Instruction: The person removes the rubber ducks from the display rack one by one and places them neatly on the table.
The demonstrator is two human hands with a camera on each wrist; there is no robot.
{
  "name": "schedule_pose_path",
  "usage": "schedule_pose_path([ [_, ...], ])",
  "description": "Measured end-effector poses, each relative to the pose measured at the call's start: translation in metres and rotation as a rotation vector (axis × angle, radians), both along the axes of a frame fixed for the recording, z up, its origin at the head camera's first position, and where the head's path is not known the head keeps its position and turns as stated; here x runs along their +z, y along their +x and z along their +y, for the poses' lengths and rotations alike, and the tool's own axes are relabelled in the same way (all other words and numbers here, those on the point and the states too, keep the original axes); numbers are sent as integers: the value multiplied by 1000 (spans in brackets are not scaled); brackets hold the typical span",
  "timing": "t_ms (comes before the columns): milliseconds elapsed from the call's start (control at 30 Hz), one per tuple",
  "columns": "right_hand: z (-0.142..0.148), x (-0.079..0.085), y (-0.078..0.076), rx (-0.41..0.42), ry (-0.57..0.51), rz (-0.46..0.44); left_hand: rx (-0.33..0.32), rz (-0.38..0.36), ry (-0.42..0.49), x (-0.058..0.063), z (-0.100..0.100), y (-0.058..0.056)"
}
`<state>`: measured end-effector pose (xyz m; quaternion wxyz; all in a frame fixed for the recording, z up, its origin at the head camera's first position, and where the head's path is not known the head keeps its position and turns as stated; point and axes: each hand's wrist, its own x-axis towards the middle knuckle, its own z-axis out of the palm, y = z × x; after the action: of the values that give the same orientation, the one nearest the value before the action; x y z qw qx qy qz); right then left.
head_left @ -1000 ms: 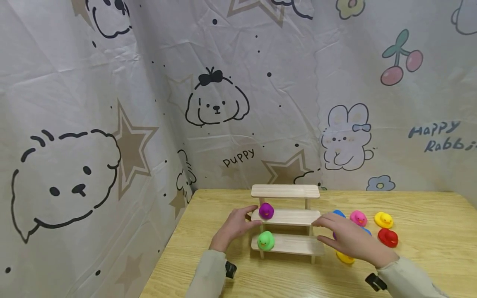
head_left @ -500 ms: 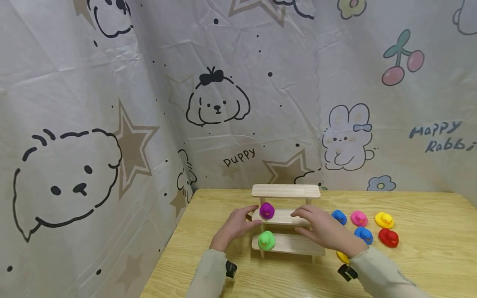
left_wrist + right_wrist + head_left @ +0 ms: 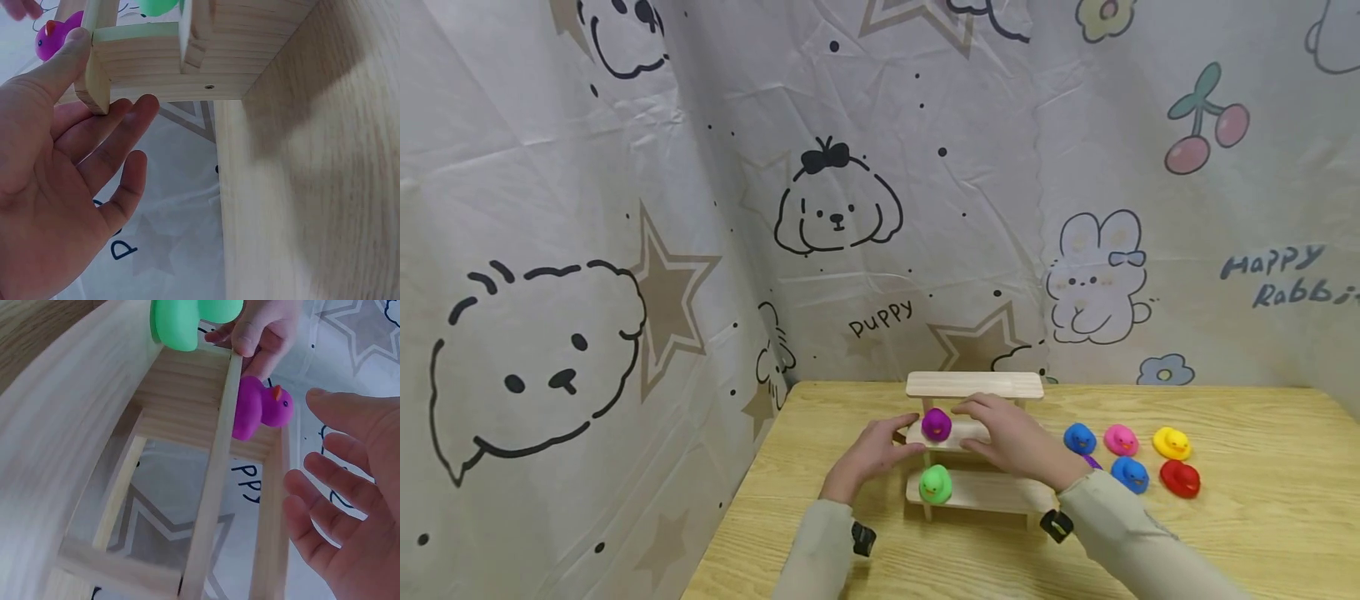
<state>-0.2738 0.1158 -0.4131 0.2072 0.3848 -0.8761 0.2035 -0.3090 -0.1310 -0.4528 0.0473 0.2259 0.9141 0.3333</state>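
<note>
A three-tier wooden shelf [image 3: 974, 385] stands on the table. On the left end of its middle board sits a purple rubber duck [image 3: 936, 425]; below it, a green rubber duck [image 3: 936, 485] sits on the bottom board. My left hand [image 3: 874, 454] pinches the middle board's left end, thumb on top and fingers underneath, as the left wrist view shows. Over that same board, my right hand [image 3: 1011, 437] hovers just right of the purple duck with nothing in it. Its fingers [image 3: 340, 469] are spread and loosely bent, apart from the duck.
Right of the shelf lie more rubber ducks: two blue, the nearer one a blue duck [image 3: 1130, 475], plus a pink duck [image 3: 1122, 441], a yellow duck [image 3: 1172, 443] and a red duck [image 3: 1181, 479]. A purple piece [image 3: 1092, 461] is partly hidden by my right sleeve. A printed curtain [image 3: 850, 292] hangs behind.
My right hand has moved left from the shelf's right end to beside the purple duck, uncovering the blue ducks. The left hand has stayed at the middle board.
</note>
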Motion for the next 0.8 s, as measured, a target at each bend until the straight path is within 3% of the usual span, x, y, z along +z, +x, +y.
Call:
schedule_pose_path([
  [333,-17,-9,-15,21,-9,-77,-28,-17,7,1,-1,-1],
  [800,-30,-15,-23,2,2,-52,-14,-27,17,2,-2,-1],
])
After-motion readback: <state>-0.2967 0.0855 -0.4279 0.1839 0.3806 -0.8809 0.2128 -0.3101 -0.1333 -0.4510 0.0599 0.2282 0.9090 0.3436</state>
